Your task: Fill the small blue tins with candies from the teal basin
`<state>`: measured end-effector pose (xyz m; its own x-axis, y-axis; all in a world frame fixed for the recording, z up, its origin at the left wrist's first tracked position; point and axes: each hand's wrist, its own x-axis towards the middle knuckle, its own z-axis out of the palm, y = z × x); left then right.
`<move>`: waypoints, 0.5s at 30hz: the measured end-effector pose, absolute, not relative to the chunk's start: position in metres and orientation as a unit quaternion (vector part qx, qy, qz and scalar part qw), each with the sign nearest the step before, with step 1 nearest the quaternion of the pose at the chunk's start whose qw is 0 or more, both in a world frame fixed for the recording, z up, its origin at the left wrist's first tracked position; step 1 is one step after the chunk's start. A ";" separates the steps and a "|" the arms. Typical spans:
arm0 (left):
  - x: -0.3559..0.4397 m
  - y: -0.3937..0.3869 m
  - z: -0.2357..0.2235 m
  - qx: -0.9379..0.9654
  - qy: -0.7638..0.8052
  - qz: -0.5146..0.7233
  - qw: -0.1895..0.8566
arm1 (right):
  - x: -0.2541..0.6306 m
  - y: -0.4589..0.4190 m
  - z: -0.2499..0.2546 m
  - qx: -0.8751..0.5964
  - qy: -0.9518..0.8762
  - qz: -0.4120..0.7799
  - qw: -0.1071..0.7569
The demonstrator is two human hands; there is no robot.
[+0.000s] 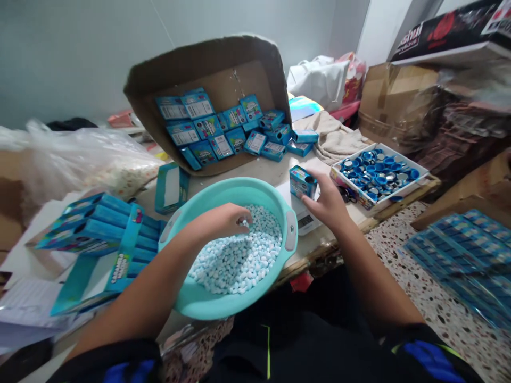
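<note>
My left hand (223, 221) is above the turquoise basin (229, 306), its fingers curled round some small candies. White and pale blue candies (239, 266) fill much of the basin. To the right, my right hand (327, 199) grips a small blue candy box (300, 182) between thumb and fingers. The box stands upright on or just over a white scale (309, 223); whether it touches is hard to tell. A dark round opening shows in the box near my fingers.
A tilted cardboard box (211, 64) behind the basin holds several blue candy boxes (207, 127). A white tray of blue caps (375, 173) sits at right. Blue display cartons (115, 250) stand at left. Wrapped blue packs (467, 255) lie low on the right. A cloth (333, 135) lies behind.
</note>
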<state>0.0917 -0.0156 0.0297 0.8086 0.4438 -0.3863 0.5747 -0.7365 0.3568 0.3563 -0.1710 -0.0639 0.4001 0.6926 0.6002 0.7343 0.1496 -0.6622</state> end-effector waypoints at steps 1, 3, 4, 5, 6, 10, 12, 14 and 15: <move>0.088 -0.015 0.033 0.914 0.294 -0.151 0.233 | 0.358 -0.167 -0.061 -0.657 -0.551 -0.008 0.515; 0.076 -0.014 0.042 0.904 0.338 -0.147 0.217 | 0.360 -0.162 -0.051 -0.667 -0.534 0.000 0.519; 0.069 -0.013 0.047 0.902 0.358 -0.115 0.212 | 0.358 -0.160 -0.043 -0.668 -0.520 -0.004 0.532; 0.062 -0.012 0.053 0.901 0.371 -0.064 0.215 | 0.354 -0.160 -0.032 -0.661 -0.514 -0.004 0.547; 0.055 -0.013 0.058 0.899 0.375 0.003 0.226 | 0.347 -0.159 -0.020 -0.645 -0.518 0.003 0.562; 0.033 -0.022 0.069 0.866 0.311 0.200 0.338 | 0.290 -0.144 0.025 -0.523 -0.623 0.168 0.558; 0.022 -0.025 0.067 0.849 0.299 0.197 0.389 | 0.258 -0.127 0.034 -0.483 -0.660 0.270 0.508; 0.010 -0.023 0.060 0.826 0.341 0.201 0.402 | 0.236 -0.110 0.035 -0.504 -0.664 0.303 0.462; 0.003 -0.019 0.055 0.810 0.371 0.219 0.398 | 0.229 -0.103 0.033 -0.529 -0.668 0.293 0.434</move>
